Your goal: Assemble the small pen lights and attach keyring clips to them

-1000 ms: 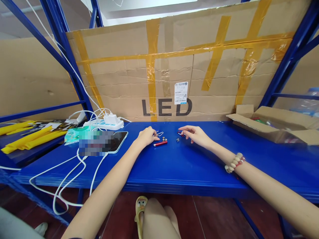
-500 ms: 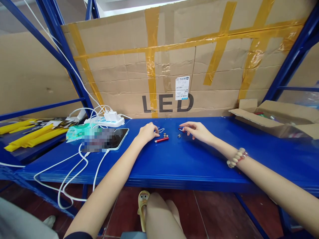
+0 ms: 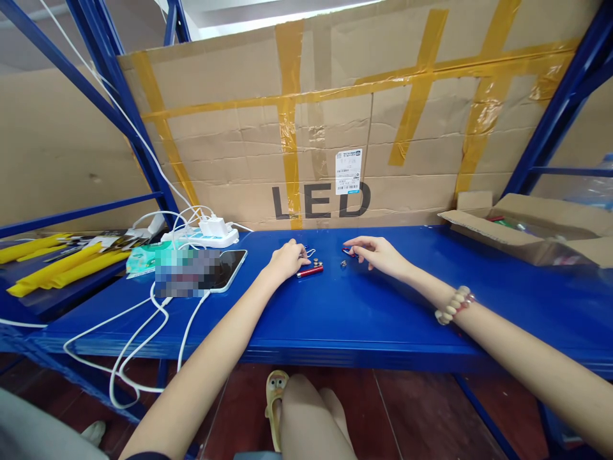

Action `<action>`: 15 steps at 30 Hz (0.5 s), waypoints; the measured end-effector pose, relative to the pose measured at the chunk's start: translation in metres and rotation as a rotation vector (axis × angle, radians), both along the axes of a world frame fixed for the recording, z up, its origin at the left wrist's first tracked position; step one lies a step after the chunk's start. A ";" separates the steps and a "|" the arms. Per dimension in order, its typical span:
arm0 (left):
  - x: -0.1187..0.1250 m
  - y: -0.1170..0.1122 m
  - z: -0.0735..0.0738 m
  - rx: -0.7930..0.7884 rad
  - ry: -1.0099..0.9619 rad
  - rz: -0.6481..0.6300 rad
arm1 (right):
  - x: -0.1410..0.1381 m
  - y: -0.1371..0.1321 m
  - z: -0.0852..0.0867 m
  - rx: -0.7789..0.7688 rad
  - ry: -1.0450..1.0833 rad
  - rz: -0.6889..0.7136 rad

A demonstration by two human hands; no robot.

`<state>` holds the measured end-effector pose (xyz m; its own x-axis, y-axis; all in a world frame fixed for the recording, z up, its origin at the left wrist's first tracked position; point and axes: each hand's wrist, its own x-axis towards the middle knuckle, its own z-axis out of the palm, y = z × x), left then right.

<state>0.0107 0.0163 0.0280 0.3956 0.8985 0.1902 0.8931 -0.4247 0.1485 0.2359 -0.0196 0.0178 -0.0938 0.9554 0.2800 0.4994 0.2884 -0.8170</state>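
Observation:
My left hand [image 3: 287, 258] rests on the blue shelf, fingers loosely bent and a little apart, with no object visible in its grasp. Just right of its fingertips lie a shiny red metal tube [image 3: 310, 271] and a few small round metal button cells [image 3: 317, 262]. A white cord loop [image 3: 311, 253] lies behind them, its left end partly hidden by the fingers. Across from it, my right hand [image 3: 378, 253] is open, index finger stretched above a small red piece [image 3: 348, 251] with a white strip. Whether it touches that piece is unclear. A small metal clasp-like part [image 3: 343, 264] lies nearby.
To the left are a phone [image 3: 232, 268], a white power strip [image 3: 220, 238] with plugs, and loose white cables [image 3: 163, 311]. Yellow packets [image 3: 71, 268] lie farther left. An open cardboard box [image 3: 527, 243] stands at right. Behind, a large taped cardboard sheet [image 3: 230, 160] blocks the back.
Both hands and the small parts stay almost where they were. The view has shifted very slightly.

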 end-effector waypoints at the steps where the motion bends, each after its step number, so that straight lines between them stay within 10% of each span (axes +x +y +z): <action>1: 0.000 -0.001 0.001 0.012 -0.026 0.000 | 0.000 0.000 0.000 0.000 -0.002 0.001; 15: 0.029 -0.018 0.001 -0.120 -0.697 -0.357 | -0.008 -0.012 0.003 0.221 -0.047 0.124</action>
